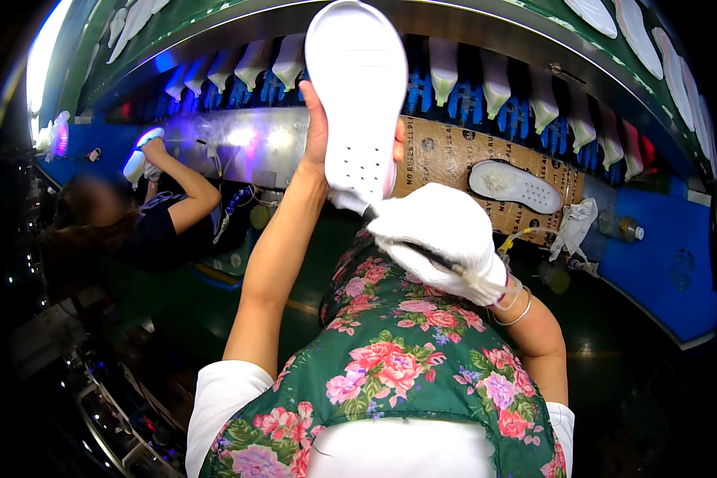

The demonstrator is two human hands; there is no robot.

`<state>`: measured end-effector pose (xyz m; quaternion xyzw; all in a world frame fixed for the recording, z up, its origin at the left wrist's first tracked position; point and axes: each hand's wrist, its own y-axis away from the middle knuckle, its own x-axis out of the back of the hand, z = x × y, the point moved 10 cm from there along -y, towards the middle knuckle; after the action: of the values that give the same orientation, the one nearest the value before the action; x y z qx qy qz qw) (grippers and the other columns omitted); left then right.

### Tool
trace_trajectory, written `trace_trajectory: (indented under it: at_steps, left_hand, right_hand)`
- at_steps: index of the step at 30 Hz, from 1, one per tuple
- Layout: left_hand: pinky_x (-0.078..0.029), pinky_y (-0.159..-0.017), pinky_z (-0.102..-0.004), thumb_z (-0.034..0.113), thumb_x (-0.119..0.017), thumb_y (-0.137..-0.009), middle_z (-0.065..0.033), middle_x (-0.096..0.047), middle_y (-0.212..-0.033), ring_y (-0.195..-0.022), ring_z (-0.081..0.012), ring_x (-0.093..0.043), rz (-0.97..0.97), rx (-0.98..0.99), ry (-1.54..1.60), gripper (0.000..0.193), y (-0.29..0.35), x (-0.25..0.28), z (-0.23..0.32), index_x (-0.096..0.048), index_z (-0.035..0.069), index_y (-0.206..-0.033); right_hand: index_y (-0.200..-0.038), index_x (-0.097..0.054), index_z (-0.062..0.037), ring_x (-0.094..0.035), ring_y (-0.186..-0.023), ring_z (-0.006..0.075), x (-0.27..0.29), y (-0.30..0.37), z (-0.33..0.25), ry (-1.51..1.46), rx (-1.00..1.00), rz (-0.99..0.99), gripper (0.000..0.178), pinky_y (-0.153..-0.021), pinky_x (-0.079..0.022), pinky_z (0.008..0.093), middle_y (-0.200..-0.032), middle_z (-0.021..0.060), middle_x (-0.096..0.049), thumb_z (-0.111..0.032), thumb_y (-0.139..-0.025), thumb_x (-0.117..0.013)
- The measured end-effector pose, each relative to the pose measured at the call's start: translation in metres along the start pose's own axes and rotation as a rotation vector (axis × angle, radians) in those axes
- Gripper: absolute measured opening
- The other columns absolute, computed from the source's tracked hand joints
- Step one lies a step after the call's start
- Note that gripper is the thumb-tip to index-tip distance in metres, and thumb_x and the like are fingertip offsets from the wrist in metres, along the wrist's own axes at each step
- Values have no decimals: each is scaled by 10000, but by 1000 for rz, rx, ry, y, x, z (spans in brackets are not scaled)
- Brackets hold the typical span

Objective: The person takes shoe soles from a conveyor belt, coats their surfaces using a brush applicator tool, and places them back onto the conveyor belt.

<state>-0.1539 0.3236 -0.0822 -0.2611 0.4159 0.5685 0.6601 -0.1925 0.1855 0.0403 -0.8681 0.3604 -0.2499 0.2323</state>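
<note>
My left hand, bare, grips a white shoe sole from behind, with its thumb on the left edge and fingertips showing at the right. The sole stands lengthwise in front of me, and several small holes dot its lower end. My right hand, in a white glove, is closed around a thin dark brush-like tool. A pale tube runs from the tool's rear end by my wrist. Its dark tip is at the sole's lower end; whether it touches cannot be made out.
On a cardboard-covered bench lies another sole with whitish material on it. A crumpled white cloth and a bottle are to the right. Shoes hang along blue racks behind. At left, a co-worker's hand holds a lit sole.
</note>
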Motion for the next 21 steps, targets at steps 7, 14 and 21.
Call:
trace_trajectory:
  at_steps: [7,14,21]
  left_hand:
    - [-640,-649,-461,886,-331,-813,-261,-686,-968,-787,-350,-734,-32,209,-187,1066,-10,-3,-17,-435,25,-1434]
    - [-625,-757,-437,667,-613,-860,-214,-676,-1187,-974,-289,-716,226,282,-349,885,-9,6,-22,-503,-20,-1406]
    - [-513,-990,-373,714,-457,-944,-190,-586,-1384,-1252,-295,-590,78,630,-954,818,-11,3,-35,-542,62,-1431]
  right_hand:
    - [-1091,-701,-98,-685,-828,261,-22,17,-5,168,105,-60,384,-691,-526,370,-1008,98,-714,-35,-723,-794]
    - [-1056,-735,-134,-696,-845,269,-11,14,-4,187,93,-111,332,-728,-558,385,-970,68,-726,-74,-735,-797]
    - [-1029,-733,-107,-702,-892,262,-31,11,4,-1,4,-251,306,-769,-562,389,-998,75,-725,-62,-733,-794]
